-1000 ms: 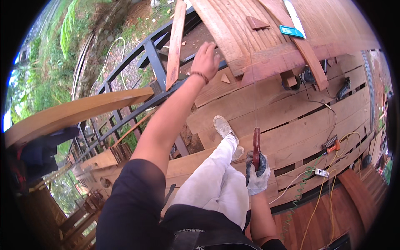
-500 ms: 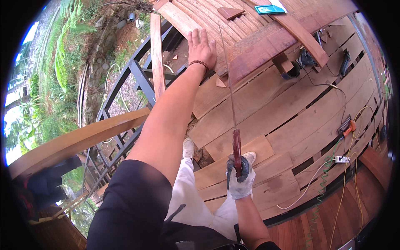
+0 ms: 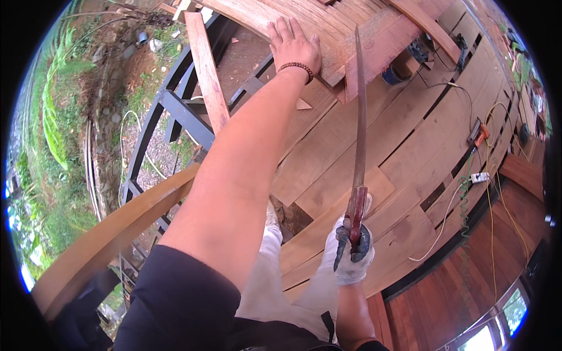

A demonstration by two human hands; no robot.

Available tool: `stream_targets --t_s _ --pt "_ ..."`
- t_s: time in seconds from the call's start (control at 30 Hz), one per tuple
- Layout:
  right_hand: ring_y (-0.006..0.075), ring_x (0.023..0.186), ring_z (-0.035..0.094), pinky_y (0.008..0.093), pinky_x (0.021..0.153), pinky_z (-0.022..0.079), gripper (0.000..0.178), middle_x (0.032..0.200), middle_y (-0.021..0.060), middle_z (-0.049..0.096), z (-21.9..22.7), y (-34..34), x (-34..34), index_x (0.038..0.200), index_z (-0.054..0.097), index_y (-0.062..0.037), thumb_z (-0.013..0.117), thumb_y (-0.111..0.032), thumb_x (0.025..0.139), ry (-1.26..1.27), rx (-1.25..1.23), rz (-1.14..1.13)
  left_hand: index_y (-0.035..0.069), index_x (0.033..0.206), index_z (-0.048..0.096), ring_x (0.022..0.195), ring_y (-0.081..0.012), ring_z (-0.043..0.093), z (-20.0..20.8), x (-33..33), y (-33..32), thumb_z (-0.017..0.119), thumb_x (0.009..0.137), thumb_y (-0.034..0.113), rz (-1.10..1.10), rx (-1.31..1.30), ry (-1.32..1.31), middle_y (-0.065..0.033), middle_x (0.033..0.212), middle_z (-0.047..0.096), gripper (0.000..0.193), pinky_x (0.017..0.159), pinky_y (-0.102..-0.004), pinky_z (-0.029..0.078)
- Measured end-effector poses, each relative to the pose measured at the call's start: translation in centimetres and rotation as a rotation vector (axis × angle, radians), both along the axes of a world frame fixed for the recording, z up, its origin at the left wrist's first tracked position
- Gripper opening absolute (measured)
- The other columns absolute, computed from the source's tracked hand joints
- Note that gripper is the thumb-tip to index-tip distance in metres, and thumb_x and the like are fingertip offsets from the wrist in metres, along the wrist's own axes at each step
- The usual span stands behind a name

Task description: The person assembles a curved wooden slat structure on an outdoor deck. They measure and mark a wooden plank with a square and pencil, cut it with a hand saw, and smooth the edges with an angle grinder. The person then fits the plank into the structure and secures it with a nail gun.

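Observation:
My bare left hand (image 3: 295, 54), with a beaded bracelet at its wrist, lies with fingers spread on the edge of a wooden panel (image 3: 342, 26) made of joined boards. In my right hand (image 3: 354, 254), which wears a grey-and-white glove, is a handsaw (image 3: 360, 134) gripped by its reddish-brown handle. Its long blade points away from me, with the flat side partly showing. The tip overlaps the right part of the panel in view; whether it touches the wood cannot be told. A small triangular wood offcut (image 3: 303, 105) lies below my left hand.
Wooden deck boards (image 3: 328, 169) with open gaps spread underfoot. On the left are a black metal frame (image 3: 186, 114), a loose plank (image 3: 206, 70) and a curved wooden rail (image 3: 111, 234) beside a planted slope. An orange-and-grey power tool (image 3: 479, 136), hoses and a white socket box (image 3: 480, 177) lie right.
The saw has moved right and turned, so more of its blade's flat side shows. My left hand stays on the panel's edge. The whole view has shifted.

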State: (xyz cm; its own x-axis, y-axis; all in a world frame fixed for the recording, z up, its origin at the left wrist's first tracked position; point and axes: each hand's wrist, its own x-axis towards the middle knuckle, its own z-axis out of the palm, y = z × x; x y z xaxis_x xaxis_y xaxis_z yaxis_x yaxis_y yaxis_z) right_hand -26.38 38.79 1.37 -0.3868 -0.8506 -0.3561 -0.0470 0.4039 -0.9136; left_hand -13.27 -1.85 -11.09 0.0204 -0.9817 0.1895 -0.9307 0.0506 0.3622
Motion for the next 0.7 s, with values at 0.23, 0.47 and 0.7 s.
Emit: stream_targets --t_s 0.23,0.47,0.7 --pt "0.0154 0.077 0.064 0.027 0.073 0.053 0.036 0.095 0.0116 0.067 -1.0 0.9 3.6 0.117 0.058 0.0089 0.06 -0.019 0.095 0.109 -0.049 -0.106 -0.001 0.154 0.017 0.148 -0.0469 0.0 2.2 -0.3 0.3 0.041 0.099 0.047 -0.018 0.209 0.048 -0.0244 0.162 0.006 0.077 0.119 -0.0549 0.016" --pt "0.0203 0.075 0.068 0.0331 0.069 0.056 0.043 0.089 0.0126 0.07 0.0 1.2 5.0 0.114 0.059 0.0083 0.06 -0.032 0.097 0.228 0.009 -0.131 -0.002 0.154 0.019 0.149 -0.0443 0.0 2.9 0.1 0.1 0.042 0.098 0.045 -0.014 0.273 0.023 -0.0227 0.162 0.008 0.076 0.12 -0.0552 0.011" --pt "0.0332 0.069 0.068 0.0377 0.064 0.055 0.033 0.085 0.0176 0.069 0.9 -1.0 4.8 0.116 0.058 0.0053 0.058 -0.02 0.095 0.275 0.152 -0.073 0.003 0.156 0.015 0.149 -0.0465 -0.003 2.1 0.3 0.5 0.042 0.098 0.05 -0.024 0.233 0.041 -0.0229 0.162 0.004 0.079 0.119 -0.0558 0.018"
